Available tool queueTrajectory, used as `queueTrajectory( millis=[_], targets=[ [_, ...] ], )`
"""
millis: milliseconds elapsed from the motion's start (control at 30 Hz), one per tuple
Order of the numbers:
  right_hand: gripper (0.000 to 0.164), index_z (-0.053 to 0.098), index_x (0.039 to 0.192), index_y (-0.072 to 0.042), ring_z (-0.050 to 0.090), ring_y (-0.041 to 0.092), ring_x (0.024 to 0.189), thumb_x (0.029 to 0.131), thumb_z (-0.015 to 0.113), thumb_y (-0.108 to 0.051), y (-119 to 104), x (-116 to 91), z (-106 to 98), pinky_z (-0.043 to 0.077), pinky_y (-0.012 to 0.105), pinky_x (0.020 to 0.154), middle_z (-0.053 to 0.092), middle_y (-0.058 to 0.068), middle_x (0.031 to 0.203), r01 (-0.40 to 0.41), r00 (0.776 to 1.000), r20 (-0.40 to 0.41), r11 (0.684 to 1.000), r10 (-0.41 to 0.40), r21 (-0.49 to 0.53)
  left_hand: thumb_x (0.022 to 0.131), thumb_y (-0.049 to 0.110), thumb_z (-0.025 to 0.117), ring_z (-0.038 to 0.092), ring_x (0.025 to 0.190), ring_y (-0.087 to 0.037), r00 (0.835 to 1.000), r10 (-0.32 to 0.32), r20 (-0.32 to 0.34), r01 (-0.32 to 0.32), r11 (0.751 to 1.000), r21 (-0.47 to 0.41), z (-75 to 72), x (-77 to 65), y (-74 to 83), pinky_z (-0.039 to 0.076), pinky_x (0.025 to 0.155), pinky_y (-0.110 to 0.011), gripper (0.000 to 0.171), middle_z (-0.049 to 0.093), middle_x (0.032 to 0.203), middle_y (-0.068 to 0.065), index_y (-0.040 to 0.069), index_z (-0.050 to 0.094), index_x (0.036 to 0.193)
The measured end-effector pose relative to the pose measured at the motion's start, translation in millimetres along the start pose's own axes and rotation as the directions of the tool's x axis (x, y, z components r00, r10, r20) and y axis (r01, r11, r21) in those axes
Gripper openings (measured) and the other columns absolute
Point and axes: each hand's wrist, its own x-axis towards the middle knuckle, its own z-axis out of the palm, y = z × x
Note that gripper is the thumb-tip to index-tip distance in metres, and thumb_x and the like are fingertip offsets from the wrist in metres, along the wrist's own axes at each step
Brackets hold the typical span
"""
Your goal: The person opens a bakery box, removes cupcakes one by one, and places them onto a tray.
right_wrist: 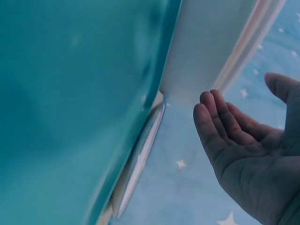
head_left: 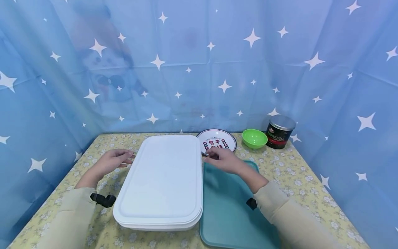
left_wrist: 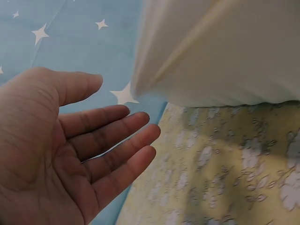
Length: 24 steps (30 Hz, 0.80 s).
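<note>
Well, I see a big white box [head_left: 161,176] on the flowery table [head_left: 298,193], between two hands | left hand [head_left: 113,162] — just beside the box, fingers nearly straight, thumb apart | right hand [head_left: 226,161] — near the other side, fingers together, a bit bent, thumb apart | green-blue tray [head_left: 231,211] right of the box

Both arms [head_left: 73,214] stretch forward, kinda wide apart. Left hand [head_left: 112,162] has its fingers loosely straight; right hand [head_left: 226,160] has fingers bent a bit, thumb sticking out.

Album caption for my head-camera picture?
White rectangular lidded plastic box between left hand and right hand, beside rectangular teal tray.
</note>
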Motion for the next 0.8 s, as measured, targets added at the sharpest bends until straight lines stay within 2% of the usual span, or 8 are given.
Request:
queueTrajectory(
  millis=[167, 333, 433, 533, 667, 800],
  targets=[
    [0.04, 0.071, 0.119, -0.015, 0.064, 0.012, 0.093, 0.097, 0.063, -0.047, 0.3, -0.5, 8.6, 0.054, 0.035, 0.082, 0.069, -0.004, 0.103, -0.04, 0.999, 0.011, 0.998, 0.04, 0.056, 0.107, 0.039, 0.048, 0.061, 0.123, -0.033, 1.0, 0.01, 0.028, -0.008, 0.998, -0.065, 9.2, 3.3, -6.0, 0.05, 0.101, -0.046, 0.058, 0.056, 0.14, -0.024, -0.003, 0.047, 0.146],
    [0.037, 0.071, 0.116, -0.017, 0.063, 0.011, 0.091, 0.096, 0.066, -0.047, 1.8, -1.5, 15.6, 0.053, 0.034, 0.08, 0.068, -0.006, 0.1, -0.071, 0.997, 0.016, 0.993, 0.069, 0.096, 0.107, 0.028, 0.051, 0.06, 0.123, -0.034, 0.999, 0.042, 0.018, -0.04, 0.995, -0.088, 17.8, 5.9, -12.5, 0.053, 0.098, -0.038, 0.05, 0.055, 0.141, -0.024, -0.003, 0.05, 0.145],
    [0.036, 0.071, 0.114, -0.017, 0.063, 0.013, 0.091, 0.095, 0.067, -0.047, 2.0, -3.2, 18.7, 0.052, 0.035, 0.079, 0.068, -0.004, 0.099, -0.092, 0.996, 0.017, 0.989, 0.091, 0.118, 0.105, 0.028, 0.055, 0.057, 0.127, -0.035, 0.999, 0.042, 0.006, -0.041, 0.993, -0.112, 22.2, 7.6, -17.1, 0.052, 0.098, -0.037, 0.05, 0.053, 0.144, -0.023, -0.002, 0.051, 0.145],
    [0.036, 0.071, 0.112, -0.016, 0.064, 0.019, 0.088, 0.095, 0.067, -0.047, 1.8, -4.7, 21.3, 0.053, 0.036, 0.076, 0.069, 0.005, 0.098, -0.099, 0.995, 0.019, 0.981, 0.097, 0.168, 0.103, 0.032, 0.058, 0.054, 0.131, -0.034, 1.0, 0.024, -0.007, -0.024, 0.986, -0.163, 25.2, 9.4, -22.9, 0.051, 0.099, -0.035, 0.054, 0.049, 0.148, -0.022, 0.0, 0.05, 0.146],
    [0.035, 0.069, 0.108, -0.014, 0.065, 0.03, 0.086, 0.095, 0.068, -0.046, 0.1, -5.1, 24.8, 0.052, 0.039, 0.072, 0.069, 0.016, 0.098, -0.102, 0.995, 0.016, 0.966, 0.101, 0.237, 0.102, 0.036, 0.06, 0.06, 0.124, -0.02, 0.999, -0.014, -0.042, 0.002, 0.963, -0.271, 28.0, 10.8, -32.7, 0.053, 0.096, -0.031, 0.059, 0.048, 0.15, -0.021, 0.0, 0.049, 0.147],
    [0.035, 0.067, 0.105, -0.012, 0.064, 0.035, 0.085, 0.094, 0.069, -0.045, -2.2, -4.0, 28.9, 0.053, 0.045, 0.074, 0.068, 0.018, 0.096, -0.114, 0.993, 0.0, 0.949, 0.12, 0.293, 0.101, 0.037, 0.061, 0.066, 0.109, -0.005, 0.996, -0.032, -0.085, 0.001, 0.939, -0.343, 31.9, 12.2, -42.2, 0.055, 0.089, -0.028, 0.06, 0.053, 0.146, -0.015, 0.0, 0.049, 0.147]
  ],
)
